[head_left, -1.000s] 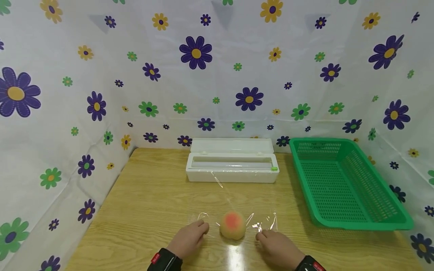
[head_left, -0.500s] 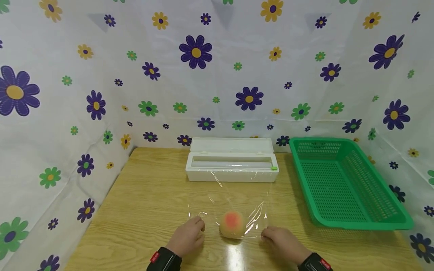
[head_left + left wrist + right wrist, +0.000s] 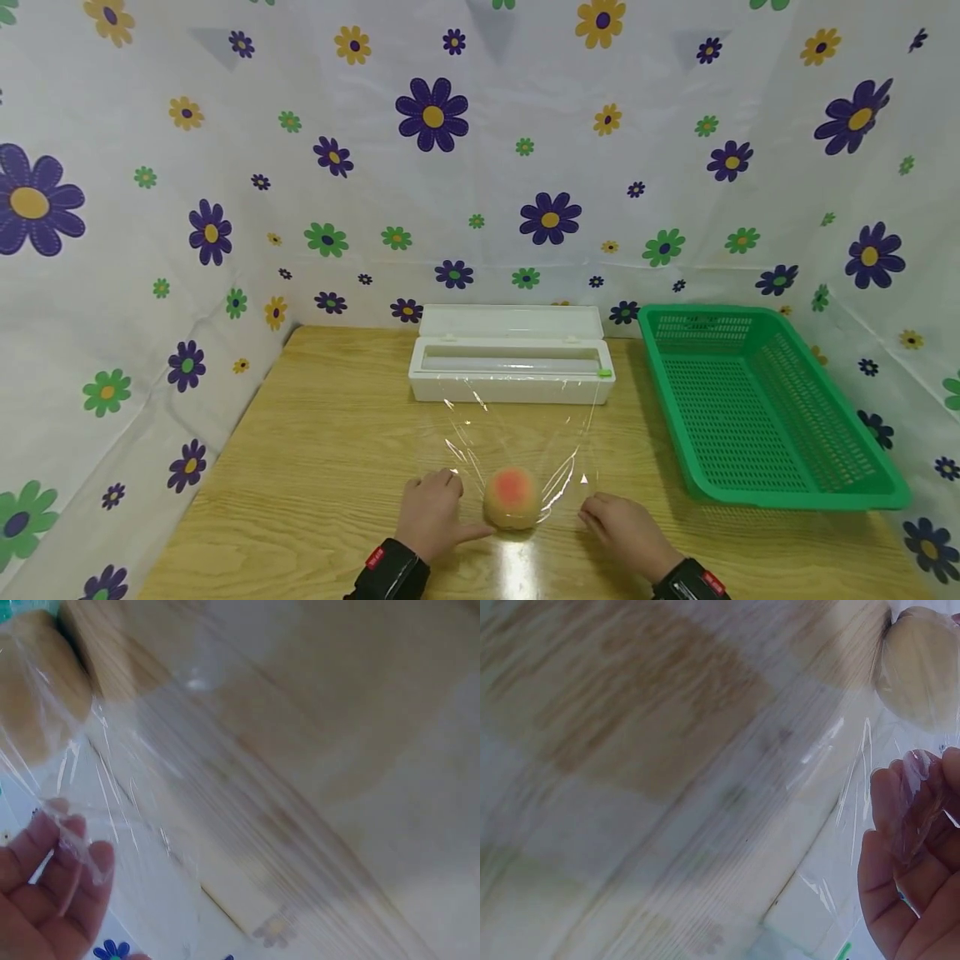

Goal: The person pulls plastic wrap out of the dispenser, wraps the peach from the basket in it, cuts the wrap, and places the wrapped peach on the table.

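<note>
- White dispenser box (image 3: pixel 512 390): stands near the rear edge of the table, long side facing the person; hinged lid (image 3: pixel 512 322) raised and tilted back.
- Box contents: one pale roll (image 3: pixel 517 365), lying lengthwise in the trough. A bright green tab (image 3: pixel 604 373) sits at the right end of the front edge.
- Clear film (image 3: pixel 468 454): extends from the box front toward the person and passes over the fruit; creases and glints run along both sides of it.
- Green basket (image 3: pixel 795 500): rests on the table to the right of the box; perforated walls, lattice floor visible from above.
- Round fruit (image 3: pixel 512 500): pale yellow with a red patch on top; located on the table in front of the box, between the two hands and under the film.
- Left hand (image 3: pixel 435 517): fingers extended, thumb spread toward the fruit, no grip closed; film lies against the fingertips. Contact between thumb and fruit cannot be determined.
- Right hand (image 3: pixel 628 533): pinches bunched film between thumb and fingers, to the right of the fruit.
- Wrists: a black band (image 3: pixel 392 571) on each, with a red tag.
- Table (image 3: pixel 337 417): light wood grain; glossy reflection directly in front of the fruit.
- Surroundings: white sheeting (image 3: pixel 480 183) printed with purple, yellow and green flowers, behind and at both sides.
</note>
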The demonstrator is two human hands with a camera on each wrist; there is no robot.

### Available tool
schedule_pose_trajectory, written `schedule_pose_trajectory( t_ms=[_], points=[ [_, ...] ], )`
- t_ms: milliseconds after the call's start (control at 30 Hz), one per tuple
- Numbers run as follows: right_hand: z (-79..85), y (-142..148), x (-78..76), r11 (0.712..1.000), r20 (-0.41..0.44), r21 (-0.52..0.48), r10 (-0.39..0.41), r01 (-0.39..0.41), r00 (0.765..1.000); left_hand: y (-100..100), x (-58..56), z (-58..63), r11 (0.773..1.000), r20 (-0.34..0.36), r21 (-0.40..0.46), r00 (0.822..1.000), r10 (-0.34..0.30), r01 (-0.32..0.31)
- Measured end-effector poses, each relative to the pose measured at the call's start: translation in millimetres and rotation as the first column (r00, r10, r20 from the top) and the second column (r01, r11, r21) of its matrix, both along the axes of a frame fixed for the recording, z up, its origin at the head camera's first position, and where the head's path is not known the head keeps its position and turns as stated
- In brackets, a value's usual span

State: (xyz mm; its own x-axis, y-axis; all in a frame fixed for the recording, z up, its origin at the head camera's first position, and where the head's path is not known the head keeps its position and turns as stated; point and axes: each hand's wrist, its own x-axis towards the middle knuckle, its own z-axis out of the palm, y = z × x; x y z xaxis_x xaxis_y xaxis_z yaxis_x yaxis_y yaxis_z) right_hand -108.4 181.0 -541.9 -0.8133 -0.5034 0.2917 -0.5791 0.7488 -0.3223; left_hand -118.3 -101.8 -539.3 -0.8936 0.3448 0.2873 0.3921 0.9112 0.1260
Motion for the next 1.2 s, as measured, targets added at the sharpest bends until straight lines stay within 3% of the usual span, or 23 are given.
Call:
schedule_pose_trajectory(
  t_ms=[267, 500, 600, 700, 800, 867, 1033, 1200],
  points=[
    [-2.1, 0.2, -0.6, 1.0, -0.009, 0.019, -0.004, 0.004, 1.0, 12.3, -1.0, -3.5, 0.996, 0.036, -0.012, 0.995, 0.094, -0.094],
    [-3.6, -0.3, -1.7, 1.0, 0.019, 0.022, -0.002, 0.002, 1.0, 14.4, 0.1, -6.2, 0.993, -0.009, -0.023, 0.993, 0.116, -0.116],
    [-4.3, 0.4, -0.8, 1.0, 0.016, 0.013, 0.004, -0.004, 1.0, 16.6, -1.3, -6.6, 0.998, 0.003, 0.036, 0.999, 0.048, -0.048],
    [-5.0, 0.8, -0.1, 1.0, 0.009, 0.004, 0.008, -0.008, 1.0, 19.1, -3.9, -5.8, 0.99, 0.009, 0.092, 0.994, -0.105, 0.103],
    [-5.0, 1.0, 0.3, 1.0, 0.013, 0.003, 0.009, -0.009, 1.0, 20.5, -6.1, -3.8, 0.958, -0.01, 0.106, 0.964, -0.267, 0.267],
    [-4.2, 1.5, 0.5, 1.0, 0.019, 0.002, 0.009, -0.009, 1.0, 20.5, -7.5, -2.4, 0.939, -0.026, 0.09, 0.943, -0.331, 0.332],
    [-0.5, 4.2, -0.4, 1.0, 0.039, 0.003, -0.006, 0.006, 0.999, 21.3, -14.8, 1.8, 0.913, -0.043, 0.107, 0.919, -0.392, 0.394],
    [5.7, 6.8, -5.0, 0.999, 0.052, -0.016, -0.028, 0.029, 0.998, 22.3, -30.2, 4.2, 0.885, 0.056, 0.193, 0.896, -0.44, 0.423]
  ],
)
